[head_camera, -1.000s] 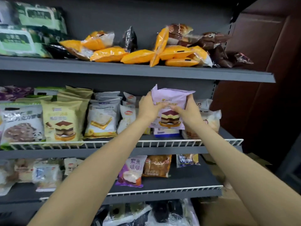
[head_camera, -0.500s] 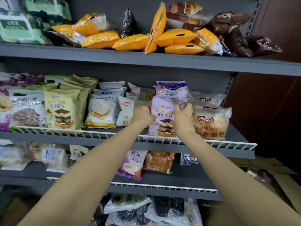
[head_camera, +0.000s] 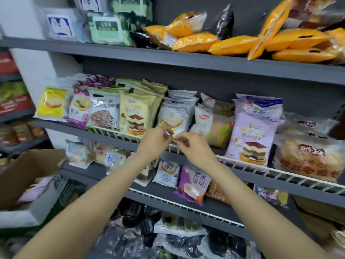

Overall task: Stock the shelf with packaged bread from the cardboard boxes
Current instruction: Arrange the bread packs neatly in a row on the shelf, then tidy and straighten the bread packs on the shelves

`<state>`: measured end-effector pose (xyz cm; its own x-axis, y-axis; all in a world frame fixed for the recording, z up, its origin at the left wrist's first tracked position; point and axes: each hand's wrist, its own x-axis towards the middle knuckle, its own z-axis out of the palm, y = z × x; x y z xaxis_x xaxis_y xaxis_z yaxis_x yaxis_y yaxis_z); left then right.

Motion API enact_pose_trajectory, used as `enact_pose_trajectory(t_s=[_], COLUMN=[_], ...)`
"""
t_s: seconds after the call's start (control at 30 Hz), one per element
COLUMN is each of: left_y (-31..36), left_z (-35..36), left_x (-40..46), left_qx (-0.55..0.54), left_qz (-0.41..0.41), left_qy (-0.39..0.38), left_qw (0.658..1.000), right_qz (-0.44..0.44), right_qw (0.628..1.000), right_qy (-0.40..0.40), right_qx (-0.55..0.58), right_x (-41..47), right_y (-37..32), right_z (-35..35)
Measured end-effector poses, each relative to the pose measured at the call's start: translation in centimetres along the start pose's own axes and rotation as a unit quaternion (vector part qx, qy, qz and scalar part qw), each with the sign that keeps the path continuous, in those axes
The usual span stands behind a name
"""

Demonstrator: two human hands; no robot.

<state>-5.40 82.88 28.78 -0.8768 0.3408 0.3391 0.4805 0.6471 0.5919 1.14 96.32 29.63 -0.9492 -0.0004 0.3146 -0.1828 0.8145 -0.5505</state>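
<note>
facing grey shelf, bread packs, cardboard box

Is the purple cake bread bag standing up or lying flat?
Standing up. The purple cake bread bag rests upright on the middle shelf, leaning against the white wire rail.

I see two bare forearms, no sleeves reaching the wrists and no gloves. The left hand and right hand carry no rings, watch or bands; the fingers are slim and uncovered.

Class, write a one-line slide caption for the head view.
Both empty hands, left and right, hover before the middle shelf beside the lilac bread packet.
</note>
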Motion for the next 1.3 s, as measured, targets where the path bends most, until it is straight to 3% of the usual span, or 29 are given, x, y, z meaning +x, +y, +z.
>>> enact_pose_trajectory(t_s=[0.37,0.63,0.9,1.07,1.17,1.3], left_y=[-30.7,-51.5,-68.3,-76.0,-80.0,-84.1], left_z=[-15.9,-23.1,-20.8,-17.3,-14.7,-11.4], left_x=[-8.6,-11.7,-8.9,-6.6,-5.6,-4.8], left_qx=[0.06,0.066,0.055,0.018,-0.002,-0.016], left_qz=[-0.229,-0.398,-0.507,-0.537,-0.557,-0.621], left_qy=[0.011,0.005,-0.062,-0.124,-0.154,-0.138], left_qw=[0.971,0.915,0.858,0.835,0.816,0.771], right_qz=[-0.051,0.037,0.156,0.291,0.317,0.328], right_qw=[0.971,0.948,0.913,0.857,0.833,0.808], right_qy=[-0.214,-0.295,-0.369,-0.426,-0.446,-0.482], right_qx=[0.091,0.114,0.075,0.005,-0.085,-0.08], right_x=[8.7,15.8,24.5,28.1,29.3,29.7], right_y=[-17.7,-25.9,-25.3,-23.5,-20.8,-17.8], right_z=[28.9,47.4,65.7,75.6,80.3,84.6])
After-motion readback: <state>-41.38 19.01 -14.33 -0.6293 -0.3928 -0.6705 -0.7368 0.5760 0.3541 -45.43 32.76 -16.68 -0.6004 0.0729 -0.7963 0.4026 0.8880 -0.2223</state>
